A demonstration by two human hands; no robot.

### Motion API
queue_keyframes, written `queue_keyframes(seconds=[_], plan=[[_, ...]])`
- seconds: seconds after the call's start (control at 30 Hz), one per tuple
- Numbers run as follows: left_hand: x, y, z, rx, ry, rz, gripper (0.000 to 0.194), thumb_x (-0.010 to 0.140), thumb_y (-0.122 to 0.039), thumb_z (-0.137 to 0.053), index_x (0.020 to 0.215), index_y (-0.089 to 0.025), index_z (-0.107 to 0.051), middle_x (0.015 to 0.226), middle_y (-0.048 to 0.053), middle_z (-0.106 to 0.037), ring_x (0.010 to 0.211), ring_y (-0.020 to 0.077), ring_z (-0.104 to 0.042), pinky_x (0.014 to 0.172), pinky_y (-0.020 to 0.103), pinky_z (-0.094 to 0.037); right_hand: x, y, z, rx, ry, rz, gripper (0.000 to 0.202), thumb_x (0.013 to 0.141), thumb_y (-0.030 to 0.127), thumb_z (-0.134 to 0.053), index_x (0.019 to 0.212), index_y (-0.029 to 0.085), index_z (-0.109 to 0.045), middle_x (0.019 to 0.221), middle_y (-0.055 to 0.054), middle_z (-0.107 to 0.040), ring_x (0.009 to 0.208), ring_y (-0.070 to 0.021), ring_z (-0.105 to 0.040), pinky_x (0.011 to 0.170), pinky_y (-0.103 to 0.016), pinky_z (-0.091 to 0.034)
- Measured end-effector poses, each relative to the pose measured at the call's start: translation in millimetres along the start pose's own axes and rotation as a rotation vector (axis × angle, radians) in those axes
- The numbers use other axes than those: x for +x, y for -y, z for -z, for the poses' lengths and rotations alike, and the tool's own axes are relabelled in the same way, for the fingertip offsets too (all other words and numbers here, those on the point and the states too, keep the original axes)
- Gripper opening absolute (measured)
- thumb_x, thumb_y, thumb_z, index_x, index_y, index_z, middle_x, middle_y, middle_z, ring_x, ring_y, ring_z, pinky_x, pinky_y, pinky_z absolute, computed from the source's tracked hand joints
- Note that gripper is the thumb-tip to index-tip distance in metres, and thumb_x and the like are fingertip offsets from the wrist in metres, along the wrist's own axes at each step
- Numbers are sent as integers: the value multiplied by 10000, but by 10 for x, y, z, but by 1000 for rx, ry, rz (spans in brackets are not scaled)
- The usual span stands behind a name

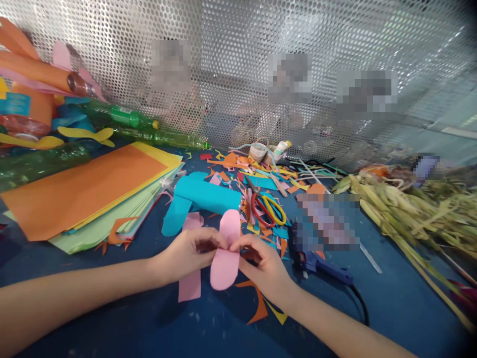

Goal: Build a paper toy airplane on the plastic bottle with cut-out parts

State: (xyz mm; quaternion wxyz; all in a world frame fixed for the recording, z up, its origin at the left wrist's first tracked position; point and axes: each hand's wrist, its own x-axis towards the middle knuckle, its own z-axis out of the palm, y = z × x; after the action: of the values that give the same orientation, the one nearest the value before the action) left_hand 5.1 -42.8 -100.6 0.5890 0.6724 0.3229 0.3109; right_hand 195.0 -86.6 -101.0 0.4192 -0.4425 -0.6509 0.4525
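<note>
My left hand [190,253] and my right hand [263,263] pinch the narrow middle of a pink paper cutout [225,271] with two rounded lobes, one above the fingers and one below. Both hands are closed on it, their fingertips nearly touching. Under my left hand lies another pink paper strip [190,286], partly covered. Just beyond my hands rests a bottle wrapped in blue paper [208,194], with a blue wing-like piece [177,214] at its side. Scissors with red and yellow handles [275,211] lie to the right of the bottle.
A stack of coloured paper [89,189] is at left, near green plastic bottles [126,117] and an orange paper-wrapped bottle [37,69]. Paper scraps [231,161] spread behind. A blue glue gun [324,266] with a cord lies right, before dried husks [387,214]. Perforated metal [231,30] stands behind.
</note>
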Motion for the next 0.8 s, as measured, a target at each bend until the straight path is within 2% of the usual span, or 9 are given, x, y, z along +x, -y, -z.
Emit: queue_keyframes(seconds=[0.17, 0.3, 0.43, 0.57, 0.67, 0.8], plan=[[6, -23, -9, -12, 5, -6, 94, 752, -192, -605, 829, -140, -609, 817, 33, -650, 748, 140, -624, 713, 253, -507, 33, -1, -3, 74, -14, -41, 63, 788, 247, -629, 813, 213, -583, 808, -6, -596, 745, -143, -586, 656, -246, -486], [27, -59, -4, -31, 16, 9, 92, 781, -211, -583, 841, -142, -595, 765, 24, -651, 710, 127, -626, 680, 238, -508, 60, -24, -5, 145, -31, -99, 89, 803, 294, -613, 813, 212, -580, 751, 8, -584, 685, -135, -582, 647, -261, -496], [33, -45, -7, -35, 3, 14, 82, 779, -205, -581, 832, -144, -595, 735, 14, -648, 688, 125, -628, 658, 235, -509, 59, -33, -8, 192, -3, -106, 77, 822, 274, -593, 884, 229, -590, 788, 8, -597, 705, -134, -595, 655, -261, -502], [39, -23, -10, -69, -9, 17, 94, 745, -134, -575, 823, -141, -627, 761, 14, -669, 721, 128, -643, 693, 238, -521, 68, -45, 11, 155, -32, -53, 73, 787, 272, -639, 813, 214, -603, 806, -6, -608, 743, -141, -591, 680, -256, -486], [47, -29, 1, -109, -17, 45, 100, 731, -130, -593, 812, -136, -652, 762, 14, -683, 713, 125, -652, 693, 231, -529, 87, -61, 34, 226, -23, -54, 90, 770, 275, -666, 809, 213, -614, 831, -10, -627, 770, -140, -599, 708, -252, -479], [51, -34, 25, -166, -1, 84, 107, 709, -121, -623, 803, -131, -674, 754, 19, -700, 690, 121, -657, 671, 218, -532, 108, -67, 46, 324, -3, -79, 95, 750, 281, -693, 789, 220, -631, 794, 4, -641, 723, -121, -602, 668, -226, -469]])
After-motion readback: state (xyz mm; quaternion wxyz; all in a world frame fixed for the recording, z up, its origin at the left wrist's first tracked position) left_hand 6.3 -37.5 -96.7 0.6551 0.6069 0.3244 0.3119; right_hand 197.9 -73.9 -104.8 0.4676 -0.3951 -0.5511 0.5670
